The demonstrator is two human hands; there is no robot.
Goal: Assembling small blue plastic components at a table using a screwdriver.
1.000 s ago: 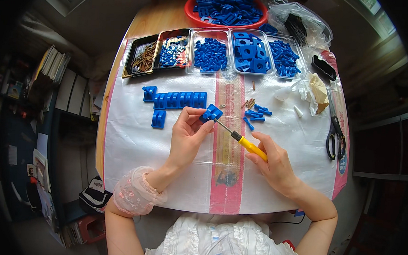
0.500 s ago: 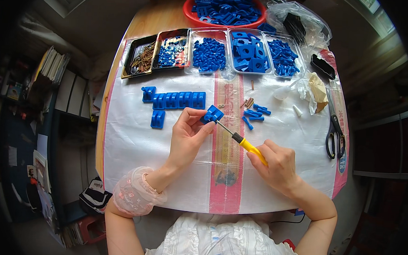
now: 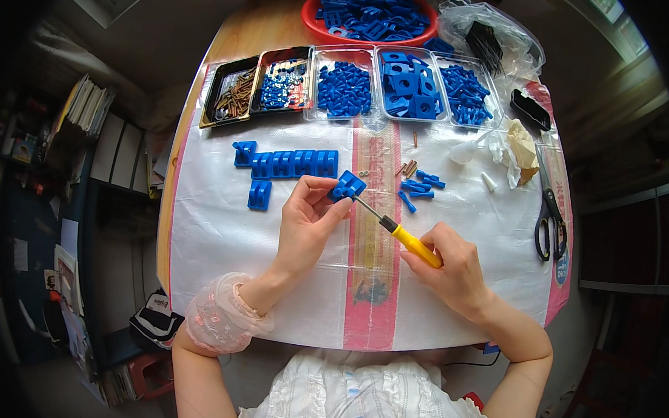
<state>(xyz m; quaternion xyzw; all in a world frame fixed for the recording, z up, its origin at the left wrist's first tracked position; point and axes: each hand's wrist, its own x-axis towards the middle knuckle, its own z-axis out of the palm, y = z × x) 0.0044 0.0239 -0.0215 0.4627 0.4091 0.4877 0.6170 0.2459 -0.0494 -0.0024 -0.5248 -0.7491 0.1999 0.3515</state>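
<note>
Between thumb and fingers, my left hand (image 3: 309, 217) grips a blue plastic block (image 3: 348, 186), much like the blocks lying behind it. My right hand (image 3: 451, 266) is closed on the handle of a yellow screwdriver (image 3: 417, 248). The screwdriver's metal shaft reaches up and left, its tip against the block's right side; whether it sits in a screw is too small to tell. Beyond my left hand stands a row of blue blocks (image 3: 294, 164), with one single block (image 3: 259, 195) in front. Small blue forked pieces (image 3: 417, 186) and a few copper-coloured screws (image 3: 408, 169) lie right of the held block.
Along the back stand a black tray of screws (image 3: 209, 113), a black tray of nuts (image 3: 306, 111) and clear trays of blue parts (image 3: 372, 115). Behind them is a red basin (image 3: 308, 18). Black-handled scissors (image 3: 549, 228) and crumpled paper (image 3: 520, 152) lie at right.
The fingers of my right hand have shifted on the screwdriver handle, and the handle has dipped slightly. My left hand and the block stay almost in place.
</note>
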